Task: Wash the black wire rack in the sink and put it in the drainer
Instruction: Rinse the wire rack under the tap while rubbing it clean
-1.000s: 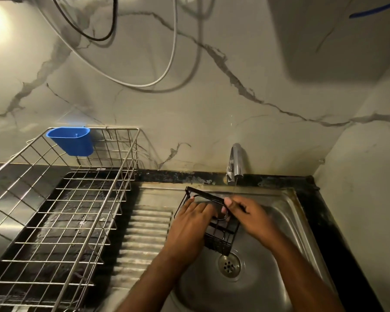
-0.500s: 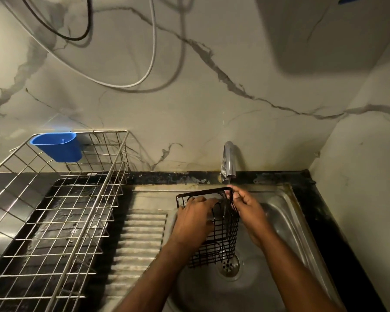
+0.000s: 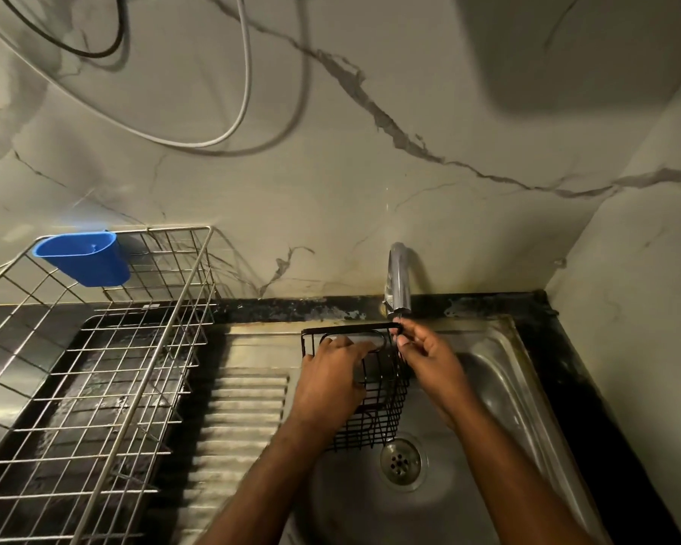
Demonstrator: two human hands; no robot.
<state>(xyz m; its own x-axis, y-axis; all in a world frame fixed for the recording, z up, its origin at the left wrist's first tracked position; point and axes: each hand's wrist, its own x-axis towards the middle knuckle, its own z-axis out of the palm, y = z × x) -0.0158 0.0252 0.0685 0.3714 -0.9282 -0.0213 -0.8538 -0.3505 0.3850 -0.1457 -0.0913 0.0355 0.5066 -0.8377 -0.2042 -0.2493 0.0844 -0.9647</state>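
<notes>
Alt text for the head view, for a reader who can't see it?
Two hands hold a black wire rack over a steel sink, under the tap: the left hand grips its side, the right hand pinches its top corner. A wire drainer with a blue cup stands to the left.

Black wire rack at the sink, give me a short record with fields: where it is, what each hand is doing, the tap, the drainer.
rack: black wire rack held over the sink, above the drain
left hand: left hand grips the rack's left side
right hand: right hand pinches the rack's top right corner
tap: tap spout just above that corner; water flow too faint to tell
drainer: wire drainer left of the sink, blue cup hung on its back rim
task stage: rack not yet in drainer
</notes>
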